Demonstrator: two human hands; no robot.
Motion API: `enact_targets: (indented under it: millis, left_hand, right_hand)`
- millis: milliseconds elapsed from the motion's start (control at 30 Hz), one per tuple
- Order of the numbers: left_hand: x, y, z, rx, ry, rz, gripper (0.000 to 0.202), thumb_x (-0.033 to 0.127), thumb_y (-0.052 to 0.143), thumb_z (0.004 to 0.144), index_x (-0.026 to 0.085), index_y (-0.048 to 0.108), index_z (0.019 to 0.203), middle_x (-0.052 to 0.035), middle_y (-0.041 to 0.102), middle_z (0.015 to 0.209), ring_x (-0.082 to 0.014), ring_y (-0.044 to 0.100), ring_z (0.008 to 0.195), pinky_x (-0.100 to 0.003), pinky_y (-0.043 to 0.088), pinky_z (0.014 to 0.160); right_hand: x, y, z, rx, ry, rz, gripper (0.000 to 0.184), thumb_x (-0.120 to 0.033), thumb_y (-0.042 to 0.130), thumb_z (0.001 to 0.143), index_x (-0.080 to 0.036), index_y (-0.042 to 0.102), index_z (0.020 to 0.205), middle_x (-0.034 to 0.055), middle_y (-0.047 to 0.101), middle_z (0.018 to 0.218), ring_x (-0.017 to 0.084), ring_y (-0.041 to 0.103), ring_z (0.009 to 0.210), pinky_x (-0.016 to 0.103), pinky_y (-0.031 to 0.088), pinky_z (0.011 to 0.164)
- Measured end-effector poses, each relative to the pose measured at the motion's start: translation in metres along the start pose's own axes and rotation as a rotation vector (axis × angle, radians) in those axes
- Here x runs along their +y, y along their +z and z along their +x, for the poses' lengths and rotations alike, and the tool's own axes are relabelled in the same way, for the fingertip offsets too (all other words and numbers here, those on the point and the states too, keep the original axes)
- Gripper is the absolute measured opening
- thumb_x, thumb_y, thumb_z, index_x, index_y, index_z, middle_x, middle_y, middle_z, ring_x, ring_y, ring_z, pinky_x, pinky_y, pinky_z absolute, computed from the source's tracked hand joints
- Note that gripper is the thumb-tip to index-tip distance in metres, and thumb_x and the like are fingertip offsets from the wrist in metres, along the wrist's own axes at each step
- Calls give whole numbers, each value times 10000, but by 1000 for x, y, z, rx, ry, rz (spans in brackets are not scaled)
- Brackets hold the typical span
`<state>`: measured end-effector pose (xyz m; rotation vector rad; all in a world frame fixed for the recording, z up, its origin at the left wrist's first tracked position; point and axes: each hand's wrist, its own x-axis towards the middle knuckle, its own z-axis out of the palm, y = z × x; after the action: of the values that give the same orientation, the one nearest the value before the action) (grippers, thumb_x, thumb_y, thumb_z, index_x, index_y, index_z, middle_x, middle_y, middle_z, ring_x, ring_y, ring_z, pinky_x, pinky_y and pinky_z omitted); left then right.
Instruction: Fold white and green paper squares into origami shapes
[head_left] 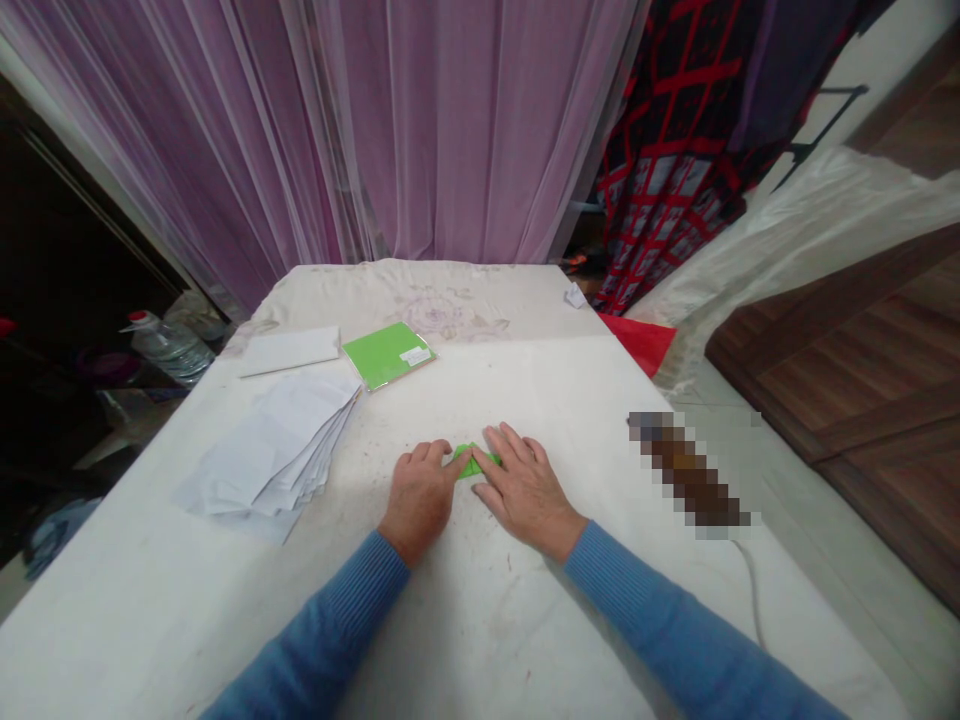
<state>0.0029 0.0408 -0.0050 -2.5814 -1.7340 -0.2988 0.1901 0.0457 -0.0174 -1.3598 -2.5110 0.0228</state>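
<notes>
Folded green paper [474,462] lies crosswise between the left hand [420,497] and right hand [526,490], long axis sideways. Both lie open and flat, fingertips on its ends, not gripping.

Left sleeve [319,630] at seven o'clock and right sleeve [671,625] at five o'clock: both blue, finely ribbed knit, ending at the wrists. Left hand [420,500] and right hand [529,490] bare.

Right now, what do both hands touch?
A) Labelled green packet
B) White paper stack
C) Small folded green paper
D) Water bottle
C: the fingertips of the left hand and right hand meet on the small folded green paper.
</notes>
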Motion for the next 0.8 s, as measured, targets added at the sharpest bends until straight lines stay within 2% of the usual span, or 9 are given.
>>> enact_targets:
  millis: [200,333,433,567,667,800]
  left_hand:
    - [-5,-3,3,-65,49,24,524,67,517,843,351,563,1280,-73,599,1138,-229,554,976,-332,432,746]
    - [-5,-6,4,-93,68,43,512,35,505,818,323,596,1231,-79,605,1142,-241,561,963,-347,429,736]
    - [1,-14,9,-90,100,70,383,115,536,830,258,629,1173,-96,623,1103,-255,572,924,-375,424,743]
    - [8,-22,21,-71,229,137,212,304,604,846,162,676,986,-121,645,1053,-279,576,955,-398,418,795]
    - [7,-23,29,-106,291,153,198,325,590,877,153,675,930,-107,681,982,-260,607,929,-371,418,788]
    - [1,-22,34,-163,273,128,202,342,579,892,171,672,946,-86,717,935,-246,651,879,-346,432,764]
  right_hand:
    - [2,-1,-12,-17,8,-7,469,-387,507,944,-237,499,1389,124,395,1504,320,279,1413,528,269,1077]
    - [-1,3,-20,-1,62,-10,459,-376,482,954,-217,502,1383,112,404,1501,311,267,1419,531,239,1099]
    - [-8,7,-24,18,140,-19,474,-387,467,957,-181,496,1384,123,413,1493,312,277,1414,525,231,1104]
    - [-14,11,-24,40,229,-29,491,-409,451,958,-170,489,1384,139,410,1492,324,287,1408,540,243,1090]
    - [-14,12,-23,55,276,-28,524,-427,448,951,-132,479,1384,169,401,1491,338,302,1399,536,257,1086]
    - [-12,12,-24,117,350,1,520,-346,460,936,-86,459,1386,190,444,1456,325,348,1373,491,289,1085]
